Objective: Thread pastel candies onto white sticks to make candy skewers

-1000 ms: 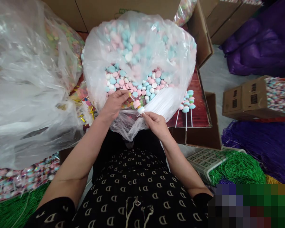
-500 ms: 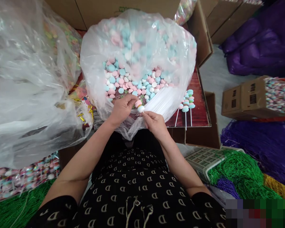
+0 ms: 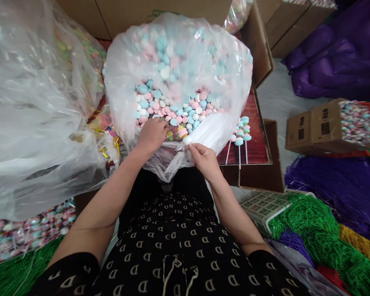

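My right hand (image 3: pixel 204 158) pinches a thin white stick low down. Threaded on that stick are rounded pieces: a white foam-like bead (image 3: pixel 187 140) at the bottom, and pink and yellow-orange ones (image 3: pixel 182 131) above it. My left hand (image 3: pixel 154 133) is curled down over small green and yellow ring pieces (image 3: pixel 170 135), its fingers bent together; whatever lies between the fingertips is hidden. Loose pink, blue and white beads (image 3: pixel 163 110) spill from a clear plastic bag (image 3: pixel 120 82) just beyond both hands. A bundle of white sticks (image 3: pixel 208 131) lies beside my right hand.
Several threaded sticks (image 3: pixel 239 133) rest on the dark red tabletop (image 3: pixel 259 142) at the right. A big clear bag (image 3: pixel 43 135) bulges on the left. Cardboard boxes (image 3: pixel 314 125), a white crate (image 3: pixel 265 207) and green bead strands (image 3: pixel 308 226) stand to the right.
My left hand has left the top of the threaded stick and moved left to the ring pieces. My right hand still holds the stick, shifted slightly right.
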`<state>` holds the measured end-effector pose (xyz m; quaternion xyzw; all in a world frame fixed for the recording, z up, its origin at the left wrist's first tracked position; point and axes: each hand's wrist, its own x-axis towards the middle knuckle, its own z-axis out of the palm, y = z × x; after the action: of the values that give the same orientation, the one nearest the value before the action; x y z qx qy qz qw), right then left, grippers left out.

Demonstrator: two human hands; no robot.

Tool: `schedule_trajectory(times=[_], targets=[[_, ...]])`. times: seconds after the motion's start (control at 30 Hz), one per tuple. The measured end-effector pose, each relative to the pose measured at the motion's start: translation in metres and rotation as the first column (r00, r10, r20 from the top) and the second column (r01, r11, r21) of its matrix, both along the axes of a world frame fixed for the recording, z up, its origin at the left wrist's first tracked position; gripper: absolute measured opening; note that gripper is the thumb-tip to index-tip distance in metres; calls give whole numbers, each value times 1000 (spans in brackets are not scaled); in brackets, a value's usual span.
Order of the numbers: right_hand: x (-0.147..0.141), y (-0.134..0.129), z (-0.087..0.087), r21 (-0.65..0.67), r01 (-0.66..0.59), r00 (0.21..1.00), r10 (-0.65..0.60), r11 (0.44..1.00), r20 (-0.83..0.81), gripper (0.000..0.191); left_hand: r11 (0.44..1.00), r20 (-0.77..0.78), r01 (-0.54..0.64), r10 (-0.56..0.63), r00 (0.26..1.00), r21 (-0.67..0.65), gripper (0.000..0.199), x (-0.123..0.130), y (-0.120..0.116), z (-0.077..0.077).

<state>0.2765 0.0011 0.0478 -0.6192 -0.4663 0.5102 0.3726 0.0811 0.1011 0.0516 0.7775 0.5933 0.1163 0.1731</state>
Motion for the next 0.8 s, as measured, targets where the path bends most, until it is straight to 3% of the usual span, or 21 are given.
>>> schedule_trajectory(times=[0.1, 0.17, 0.2, 0.27, 0.33, 0.43, 0.57, 0.67, 0.8], targets=[[2, -1, 1, 12, -14, 1000, 14, 1000, 11, 48, 999, 101, -36, 33, 994, 23, 18, -4, -2, -4], [3, -3, 3, 31, -40, 999, 39, 999, 23, 48, 994, 300, -113, 106, 948, 6, 14, -7, -3, -7], [3, -4, 4, 36, -62, 998, 61, 997, 24, 49, 986, 433, -160, 160, 887, -35, 12, -8, -3, -8], [1, -5, 5, 40, -105, 994, 104, 994, 18, 49, 963, 671, -207, 270, 690, -174, 6, -9, -3, -8], [-2, -6, 5, 52, -125, 992, 125, 991, 11, 50, 937, 792, -178, 350, 501, -302, 7, -7, -3, -7], [-6, -6, 4, 75, -115, 993, 114, 991, 18, 51, 917, 836, -131, 397, 379, -376, 15, -3, -5, -3], [-7, -7, 3, 70, -105, 994, 103, 992, 35, 50, 922, 855, -127, 387, 346, -366, 16, 0, -8, -3], [-7, -8, 3, 55, -94, 995, 93, 994, 32, 49, 935, 860, -132, 354, 369, -328, 13, 1, -13, -5], [-11, -8, -1, 16, -91, 996, 91, 996, -17, 52, 966, 804, -179, 256, 538, -188, 6, 7, -26, -3]])
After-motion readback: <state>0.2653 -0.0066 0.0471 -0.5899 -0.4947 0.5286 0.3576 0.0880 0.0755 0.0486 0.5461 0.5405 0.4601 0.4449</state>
